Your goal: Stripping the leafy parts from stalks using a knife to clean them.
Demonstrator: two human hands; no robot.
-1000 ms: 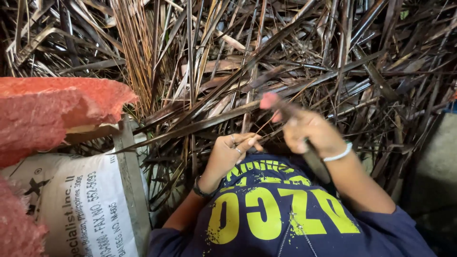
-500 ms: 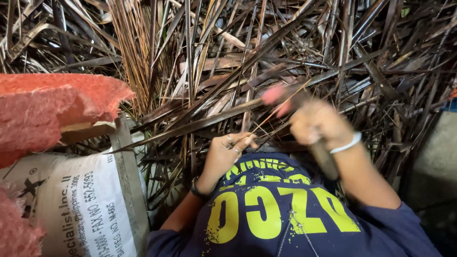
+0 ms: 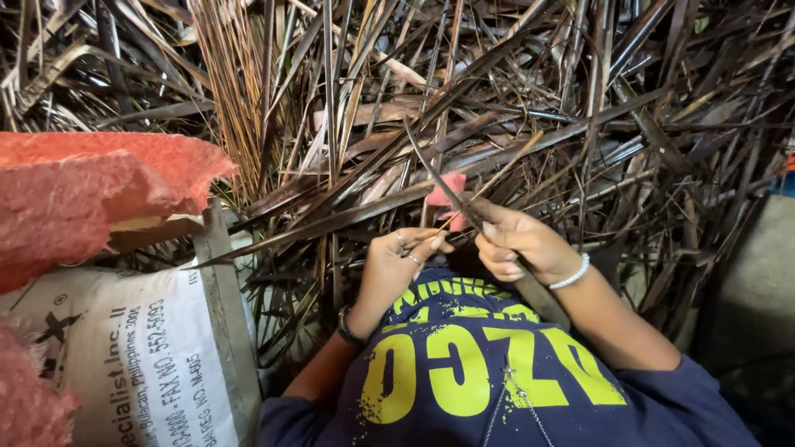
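Note:
My left hand (image 3: 396, 266), with rings and a dark wristband, pinches a thin dry leaf strip (image 3: 489, 178) that runs up and right across the pile. My right hand (image 3: 522, 244), wearing a white bracelet, is closed around a long dark knife (image 3: 435, 174). The knife's blade points up and left over the leaves, and its handle sticks out below the wrist. A small pink piece (image 3: 451, 193) sits at my right thumb, against the blade. Both hands are close together above my dark blue shirt with yellow print (image 3: 472, 364).
A deep heap of dry brown palm leaves (image 3: 530, 99) fills the upper view. A bundle of thin tan sticks (image 3: 236, 91) stands at upper left. On the left lie a red fibrous sack (image 3: 91, 190), a printed white sack (image 3: 141, 356) and a grey board edge (image 3: 228, 298).
My right hand swung out up and to the right with the knife, then came back down beside the left hand. The left hand stayed in place, holding the strip.

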